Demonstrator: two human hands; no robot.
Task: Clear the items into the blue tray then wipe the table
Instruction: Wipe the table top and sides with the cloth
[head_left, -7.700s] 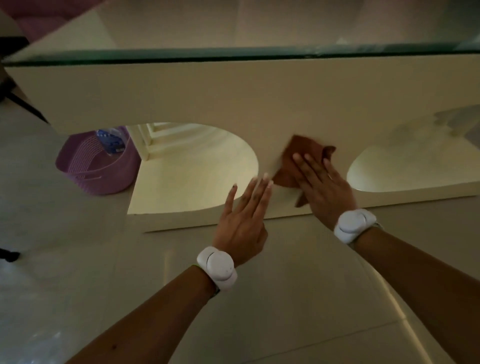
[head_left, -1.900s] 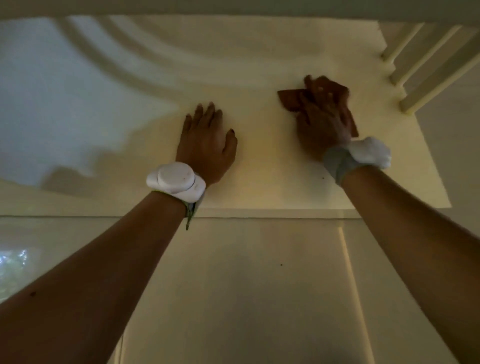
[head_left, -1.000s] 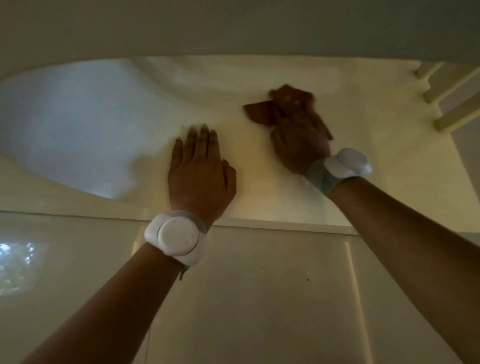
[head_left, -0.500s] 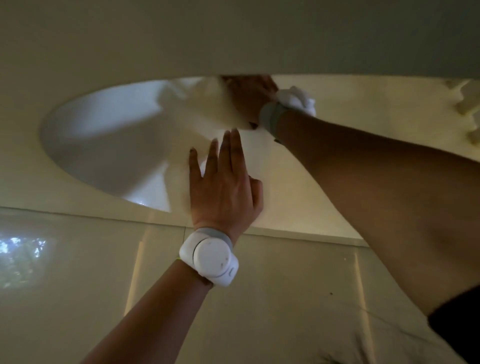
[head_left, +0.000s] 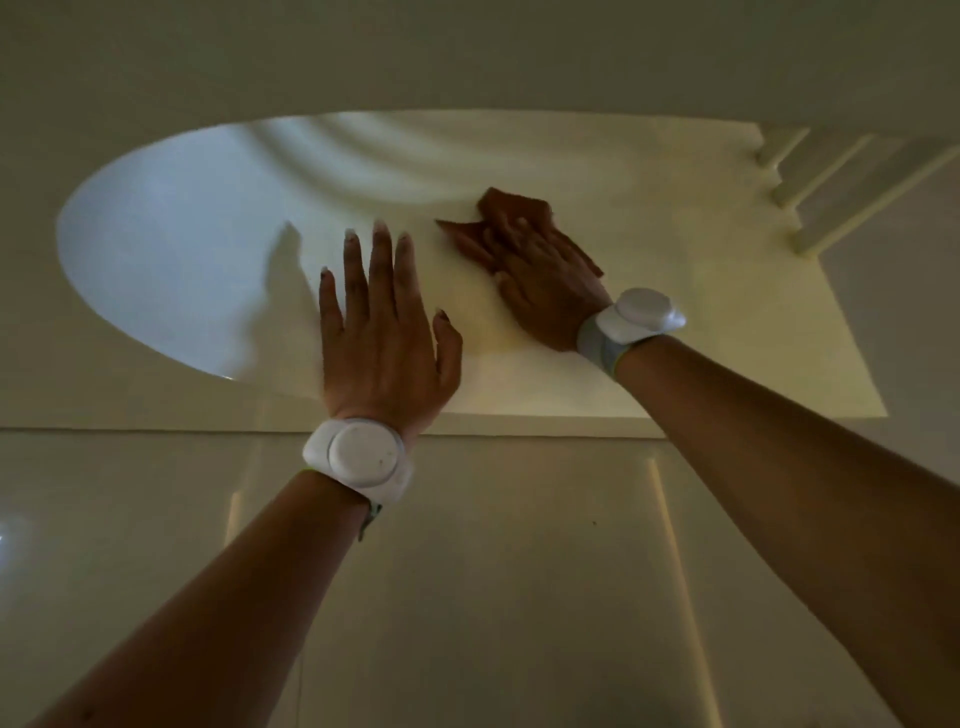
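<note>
The right hand (head_left: 550, 280) now presses the crumpled brown cloth (head_left: 506, 218) nearer on the cream lower table shelf (head_left: 727, 322), no longer reaching deep under the top.

A cream shelf (head_left: 675, 312) is seen low down, under a wide cream panel (head_left: 467, 52) that fills the top of the view. The panel's lower edge is cut in a curve. A pale blue-white patch of light (head_left: 171, 249) is spread over the left part of the shelf, with soft curved shadows at its edge. At the far right, cream steps (head_left: 831, 192) are seen. Below the shelf, a shiny pale tiled floor (head_left: 493, 597) is laid, and thin lines are seen between the tiles. The room is dimly lit.
</note>
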